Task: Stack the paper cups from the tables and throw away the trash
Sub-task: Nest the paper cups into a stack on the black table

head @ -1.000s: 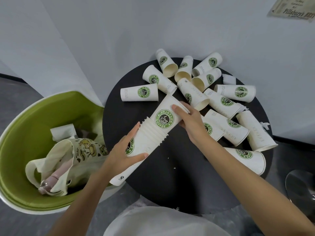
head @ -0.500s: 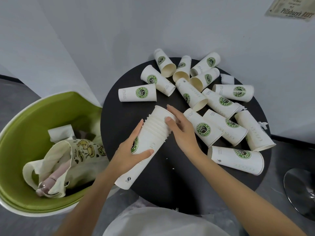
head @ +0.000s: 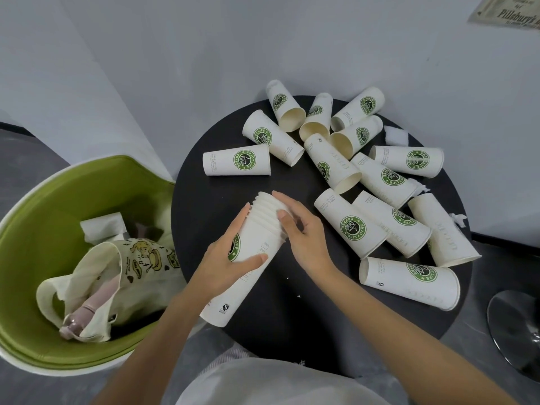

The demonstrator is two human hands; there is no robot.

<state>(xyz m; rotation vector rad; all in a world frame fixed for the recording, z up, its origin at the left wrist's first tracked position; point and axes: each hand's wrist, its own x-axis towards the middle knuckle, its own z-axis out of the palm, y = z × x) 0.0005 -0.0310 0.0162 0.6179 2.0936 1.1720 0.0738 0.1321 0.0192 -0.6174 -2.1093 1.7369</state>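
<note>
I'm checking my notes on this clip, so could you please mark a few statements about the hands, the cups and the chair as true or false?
1. The left hand grips the stack. True.
2. The loose cups on the table stand upright. False: they lie on their sides.
3. A bag lies in the green chair. True.
4. The right hand holds a single cup away from the stack. False: it holds the stack's rim end.
</note>
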